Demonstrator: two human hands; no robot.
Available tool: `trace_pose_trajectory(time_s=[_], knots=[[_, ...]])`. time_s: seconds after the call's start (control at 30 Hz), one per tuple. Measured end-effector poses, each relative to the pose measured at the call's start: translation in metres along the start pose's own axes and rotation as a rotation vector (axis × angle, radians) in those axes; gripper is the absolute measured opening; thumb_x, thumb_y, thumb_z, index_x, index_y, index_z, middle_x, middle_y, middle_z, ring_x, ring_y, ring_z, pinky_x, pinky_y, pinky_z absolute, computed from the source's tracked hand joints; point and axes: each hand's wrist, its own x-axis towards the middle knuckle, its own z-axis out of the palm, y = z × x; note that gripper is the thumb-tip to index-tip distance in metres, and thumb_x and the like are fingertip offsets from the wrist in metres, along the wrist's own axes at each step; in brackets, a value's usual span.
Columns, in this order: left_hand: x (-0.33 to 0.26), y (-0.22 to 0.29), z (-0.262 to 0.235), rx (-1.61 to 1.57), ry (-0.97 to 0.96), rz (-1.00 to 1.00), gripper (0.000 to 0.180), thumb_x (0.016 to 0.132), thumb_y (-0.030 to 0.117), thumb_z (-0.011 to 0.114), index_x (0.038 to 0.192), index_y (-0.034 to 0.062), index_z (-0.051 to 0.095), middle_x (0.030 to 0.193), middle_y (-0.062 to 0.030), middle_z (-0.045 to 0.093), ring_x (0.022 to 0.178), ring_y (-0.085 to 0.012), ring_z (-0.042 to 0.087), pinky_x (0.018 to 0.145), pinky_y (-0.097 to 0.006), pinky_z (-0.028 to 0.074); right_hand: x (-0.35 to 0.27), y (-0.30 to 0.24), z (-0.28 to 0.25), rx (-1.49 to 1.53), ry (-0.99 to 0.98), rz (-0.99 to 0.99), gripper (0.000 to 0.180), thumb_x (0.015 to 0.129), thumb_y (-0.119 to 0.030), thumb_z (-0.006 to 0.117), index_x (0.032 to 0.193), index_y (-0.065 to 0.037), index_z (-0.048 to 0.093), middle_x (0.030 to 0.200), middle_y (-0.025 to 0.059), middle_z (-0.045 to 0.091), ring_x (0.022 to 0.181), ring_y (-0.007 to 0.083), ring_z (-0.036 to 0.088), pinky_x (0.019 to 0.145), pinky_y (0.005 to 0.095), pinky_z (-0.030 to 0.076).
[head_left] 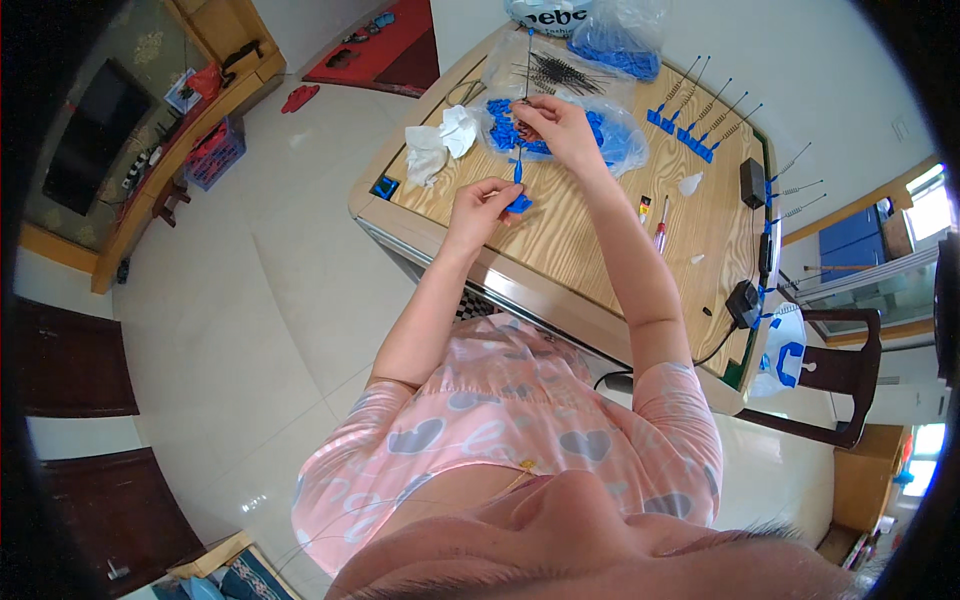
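Over the near part of the wooden table, my left hand pinches a small blue plastic clip-like base. A thin black spring antenna with a blue tip rises upright from that base. Higher up, the fingers of my right hand close round the antenna's shaft; its coil is mostly hidden by them. Behind my hands lies an opened clear bag of blue plastic parts. Beyond it, a bundle of black springs rests on clear plastic.
Finished spring antennas on blue bases stand in a row at the far right, with several more along the right edge. Crumpled white tissue lies at left. A red screwdriver, a black power adapter and a dark chair are to the right.
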Motion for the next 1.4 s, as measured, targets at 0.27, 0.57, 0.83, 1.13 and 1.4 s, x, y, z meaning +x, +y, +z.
trace_pose_trajectory(time_s=[0.27, 0.57, 0.83, 1.13, 1.4], knots=[[0.001, 0.004, 0.003, 0.017, 0.058, -0.003, 0.014, 0.083, 0.015, 0.068, 0.081, 0.0016, 0.067, 0.067, -0.0016, 0.063, 0.048, -0.0057, 0.052, 0.046, -0.019, 0.039, 0.0, 0.003, -0.005, 0.012, -0.001, -0.034, 0.033, 0.086, -0.026, 0.065, 0.102, 0.003, 0.064, 0.083, 0.0068, 0.067, 0.068, 0.0098, 0.06, 0.062, 0.0234, 0.048], [-0.006, 0.014, 0.01, 0.618, 0.362, 0.489, 0.01, 0.077, 0.01, 0.07, 0.081, 0.0007, 0.067, 0.075, -0.0047, 0.06, 0.059, -0.0108, 0.053, 0.052, -0.024, 0.04, -0.045, 0.018, -0.008, 0.128, 0.076, -0.114, 0.029, 0.089, -0.021, 0.062, 0.109, -0.001, 0.062, 0.099, 0.0074, 0.065, 0.09, 0.0116, 0.061, 0.075, 0.0257, 0.048], [-0.007, 0.018, 0.015, 0.596, 0.361, 0.536, 0.006, 0.077, 0.006, 0.07, 0.079, 0.0015, 0.067, 0.081, -0.0054, 0.061, 0.063, -0.0129, 0.055, 0.054, -0.025, 0.042, -0.06, 0.039, 0.001, 0.049, -0.003, -0.161, 0.021, 0.085, -0.011, 0.066, 0.102, 0.002, 0.063, 0.1, 0.0073, 0.065, 0.091, 0.0119, 0.06, 0.084, 0.0267, 0.047], [-0.009, 0.018, 0.018, 0.567, 0.344, 0.497, 0.008, 0.077, 0.006, 0.07, 0.08, 0.0, 0.066, 0.08, -0.0052, 0.06, 0.062, -0.0115, 0.054, 0.054, -0.024, 0.042, -0.058, 0.037, -0.002, 0.002, -0.028, -0.095, 0.022, 0.085, -0.011, 0.066, 0.101, 0.003, 0.061, 0.099, 0.0071, 0.064, 0.091, 0.0111, 0.059, 0.082, 0.0257, 0.047], [-0.005, 0.005, 0.014, 0.534, 0.313, 0.473, 0.008, 0.076, 0.006, 0.07, 0.079, -0.0006, 0.066, 0.078, -0.0049, 0.06, 0.061, -0.0107, 0.053, 0.055, -0.024, 0.041, -0.041, -0.005, -0.022, 0.173, 0.136, -0.157, 0.031, 0.096, -0.02, 0.049, 0.118, 0.001, 0.058, 0.111, 0.0064, 0.059, 0.091, 0.0115, 0.058, 0.078, 0.0257, 0.047]])
